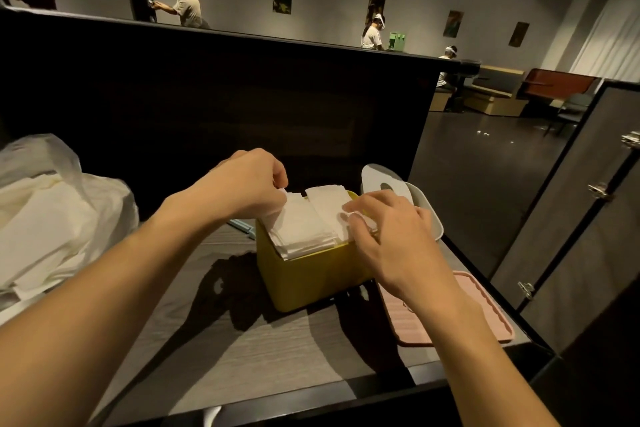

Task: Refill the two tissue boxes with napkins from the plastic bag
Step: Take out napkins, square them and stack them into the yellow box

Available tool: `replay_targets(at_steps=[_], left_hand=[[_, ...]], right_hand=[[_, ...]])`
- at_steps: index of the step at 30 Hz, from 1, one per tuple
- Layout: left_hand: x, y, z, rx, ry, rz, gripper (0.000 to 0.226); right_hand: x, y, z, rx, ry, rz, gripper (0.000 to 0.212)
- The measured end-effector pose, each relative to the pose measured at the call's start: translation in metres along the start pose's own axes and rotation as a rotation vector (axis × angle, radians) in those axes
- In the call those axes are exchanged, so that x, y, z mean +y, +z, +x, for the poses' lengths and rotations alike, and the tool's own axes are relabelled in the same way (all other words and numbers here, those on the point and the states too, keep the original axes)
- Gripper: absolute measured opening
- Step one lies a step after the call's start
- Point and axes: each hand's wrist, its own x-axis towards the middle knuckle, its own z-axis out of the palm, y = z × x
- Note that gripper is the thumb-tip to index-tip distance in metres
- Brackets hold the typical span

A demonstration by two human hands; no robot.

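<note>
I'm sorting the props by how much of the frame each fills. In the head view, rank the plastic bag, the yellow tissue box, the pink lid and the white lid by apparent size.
1. plastic bag, cut off by the frame edge
2. yellow tissue box
3. pink lid, partly under the right arm
4. white lid, partly hidden

Box versus pink lid is close; hidden parts make it unsure.

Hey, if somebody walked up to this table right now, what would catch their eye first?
Probably the yellow tissue box at the table's centre, stuffed with white napkins that rise above its rim. The left hand pinches the stack's far left edge, and the right hand has its fingers on the stack's right side. At far left, a plastic bag holds more napkins.
</note>
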Motion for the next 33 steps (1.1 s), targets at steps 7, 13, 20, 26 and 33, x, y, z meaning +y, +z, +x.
replay_targets(at_steps=[7,13,20,26,33], left_hand=[[0.026,0.007,0.006,0.1,0.355,0.072,0.026],[0.005,0.038,0.012,-0.207,0.375,-0.134,0.024],[-0.006,0.035,0.006,-0.178,0.453,-0.22,0.024],[-0.004,0.033,0.005,0.029,0.426,-0.193,0.031],[-0.007,0.035,-0.003,-0.043,0.391,-0.263,0.038]], right_hand=[[-0.001,-0.002,0.002,-0.133,-0.031,-0.074,0.037],[-0.012,0.005,-0.002,-0.156,-0.014,-0.057,0.041],[-0.019,0.006,-0.008,-0.077,-0.026,-0.131,0.038],[-0.025,0.001,-0.013,0.024,-0.183,-0.124,0.038],[-0.024,0.006,-0.014,0.027,-0.115,-0.043,0.03]])
